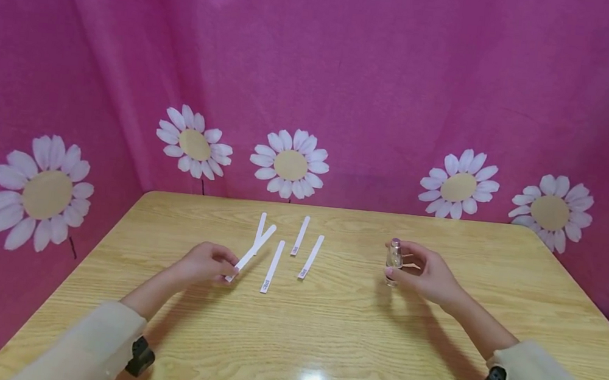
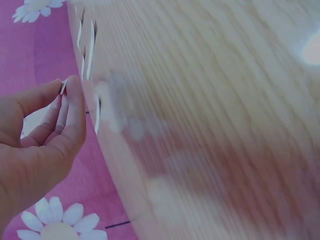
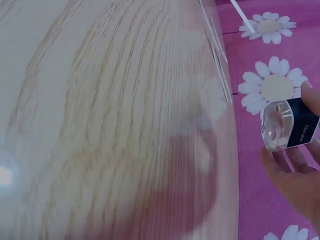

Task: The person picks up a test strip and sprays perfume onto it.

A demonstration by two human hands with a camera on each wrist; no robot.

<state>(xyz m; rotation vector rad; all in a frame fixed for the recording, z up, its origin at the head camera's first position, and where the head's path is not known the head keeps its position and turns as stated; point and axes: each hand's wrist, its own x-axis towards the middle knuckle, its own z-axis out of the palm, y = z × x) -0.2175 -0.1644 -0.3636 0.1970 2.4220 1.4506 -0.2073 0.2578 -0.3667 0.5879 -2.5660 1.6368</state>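
In the head view my left hand [image 1: 204, 264] pinches a white paper test strip [image 1: 254, 251] by its near end, thumb against fingers. The strip points away and to the right, overlapping another strip [image 1: 260, 230] that lies behind it. On the right, my right hand [image 1: 432, 277] holds a small glass perfume bottle [image 1: 394, 255] upright between thumb and fingers. The right wrist view shows the bottle's clear thick base and a dark label [image 3: 303, 122] with light lettering. In the left wrist view the held strip [image 2: 63, 87] appears edge-on between the fingertips.
More white strips [image 1: 272, 266] with small printed marks at their near ends lie on the wooden table [image 1: 290, 335], between the hands. A magenta curtain [image 1: 348, 84] with large white daisies hangs behind and to the sides. Light reflects off the table's near part.
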